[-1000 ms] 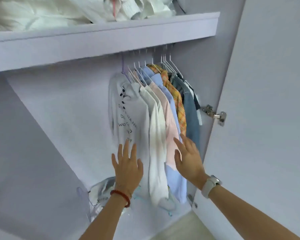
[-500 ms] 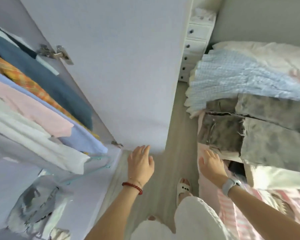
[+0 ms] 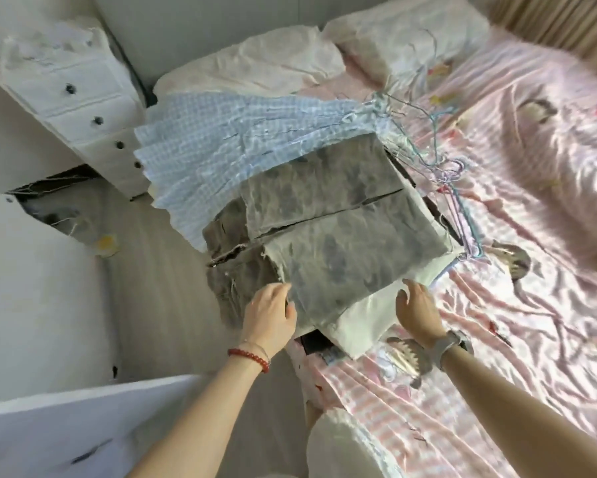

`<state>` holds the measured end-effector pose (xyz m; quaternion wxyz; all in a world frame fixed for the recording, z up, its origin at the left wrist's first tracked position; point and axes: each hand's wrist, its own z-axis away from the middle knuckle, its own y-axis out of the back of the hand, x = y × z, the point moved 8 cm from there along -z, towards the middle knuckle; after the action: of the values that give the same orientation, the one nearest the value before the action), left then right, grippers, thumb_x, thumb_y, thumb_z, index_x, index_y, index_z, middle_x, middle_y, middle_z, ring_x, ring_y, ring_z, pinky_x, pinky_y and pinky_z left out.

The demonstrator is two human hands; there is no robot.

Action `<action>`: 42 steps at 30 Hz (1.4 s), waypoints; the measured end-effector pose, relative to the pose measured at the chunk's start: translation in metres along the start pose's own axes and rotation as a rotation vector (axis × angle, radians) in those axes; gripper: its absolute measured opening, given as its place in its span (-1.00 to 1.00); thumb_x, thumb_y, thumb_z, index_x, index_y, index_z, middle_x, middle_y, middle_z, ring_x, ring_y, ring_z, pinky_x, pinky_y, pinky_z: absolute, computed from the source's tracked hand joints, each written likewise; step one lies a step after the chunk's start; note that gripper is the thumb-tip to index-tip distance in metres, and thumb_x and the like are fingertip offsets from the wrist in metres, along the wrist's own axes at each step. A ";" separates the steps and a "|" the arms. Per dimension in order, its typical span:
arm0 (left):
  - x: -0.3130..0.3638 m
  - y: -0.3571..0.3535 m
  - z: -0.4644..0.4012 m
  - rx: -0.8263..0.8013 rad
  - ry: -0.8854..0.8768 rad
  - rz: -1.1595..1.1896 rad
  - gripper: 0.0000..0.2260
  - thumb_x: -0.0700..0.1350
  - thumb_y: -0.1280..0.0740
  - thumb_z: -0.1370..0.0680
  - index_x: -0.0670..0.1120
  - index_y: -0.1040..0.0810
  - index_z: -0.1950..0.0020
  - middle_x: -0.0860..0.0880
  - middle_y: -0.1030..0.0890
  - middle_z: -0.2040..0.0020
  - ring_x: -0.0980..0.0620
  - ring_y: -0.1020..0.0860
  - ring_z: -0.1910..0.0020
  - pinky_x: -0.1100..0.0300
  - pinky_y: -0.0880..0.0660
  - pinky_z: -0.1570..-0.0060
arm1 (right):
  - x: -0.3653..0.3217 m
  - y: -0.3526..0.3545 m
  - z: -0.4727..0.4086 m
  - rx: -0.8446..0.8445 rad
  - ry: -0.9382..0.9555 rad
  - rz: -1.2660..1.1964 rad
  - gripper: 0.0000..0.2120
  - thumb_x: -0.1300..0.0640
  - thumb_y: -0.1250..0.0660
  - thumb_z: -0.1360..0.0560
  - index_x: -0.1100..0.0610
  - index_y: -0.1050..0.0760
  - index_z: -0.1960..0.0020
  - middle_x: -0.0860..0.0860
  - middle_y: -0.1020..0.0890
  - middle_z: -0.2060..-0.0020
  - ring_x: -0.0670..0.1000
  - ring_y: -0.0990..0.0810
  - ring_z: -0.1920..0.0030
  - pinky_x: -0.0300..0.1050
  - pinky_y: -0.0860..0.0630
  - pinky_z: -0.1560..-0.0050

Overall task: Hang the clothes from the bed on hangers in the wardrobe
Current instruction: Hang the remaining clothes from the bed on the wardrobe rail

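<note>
A pile of clothes lies at the bed's near left edge. On top are grey mottled trousers, folded, over a white garment. Behind them spreads a pale blue checked garment. A tangle of thin wire hangers lies on the pink striped bedsheet to the right of the pile. My left hand touches the trousers' near left edge, fingers loosely curved. My right hand hovers over the white garment's right corner, fingers relaxed, holding nothing. The wardrobe's inside is out of view.
A white chest of drawers stands at the far left beside the bed. The wardrobe door juts in at the lower left. Pillows lie at the bed's head. Pale wooden floor runs between door and bed.
The view has swung from the wardrobe's hanging shirts to the bed. Both hands have moved away from the shirts and now reach the clothes pile.
</note>
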<state>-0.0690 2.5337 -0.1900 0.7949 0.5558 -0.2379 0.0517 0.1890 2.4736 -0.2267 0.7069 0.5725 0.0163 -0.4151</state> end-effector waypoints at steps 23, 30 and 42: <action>0.061 -0.135 -0.101 -0.559 0.054 -0.286 -0.44 0.02 -0.10 -0.60 0.12 0.15 -0.51 0.01 0.24 -0.53 -0.04 0.26 -0.49 -0.05 0.06 -0.46 | 0.079 0.063 -0.233 0.086 -0.438 -0.576 -0.73 0.07 -0.13 -0.51 0.13 -0.30 0.34 0.00 -0.33 0.44 0.02 -0.32 0.36 -0.14 -0.22 0.34; 0.076 -0.102 -0.123 -0.446 0.102 -0.019 -0.58 -0.06 -0.12 -0.62 -0.01 -0.17 -0.48 0.00 -0.01 -0.53 -0.01 -0.01 -0.49 0.04 -0.13 -0.39 | 0.068 0.064 -0.149 0.354 -0.234 -0.397 -0.65 -0.03 -0.13 -0.58 0.10 -0.28 0.33 0.04 -0.41 0.26 -0.01 -0.33 0.24 -0.11 -0.21 0.22; 0.213 0.074 -0.231 0.278 -0.554 -0.420 -0.40 0.19 -0.17 -0.52 -0.03 -0.13 -0.49 -0.16 -0.13 -0.50 -0.22 0.02 -0.49 -0.19 0.21 -0.37 | 0.027 0.112 -0.083 0.601 0.255 -0.200 -0.62 -0.02 -0.11 -0.52 0.23 -0.47 0.29 0.09 -0.47 0.39 0.05 -0.36 0.54 -0.11 -0.26 0.63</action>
<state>0.1674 2.7322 -0.0953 0.6106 0.6881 -0.3154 -0.2328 0.3122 2.5264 -0.1800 0.4549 0.7980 0.0376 -0.3936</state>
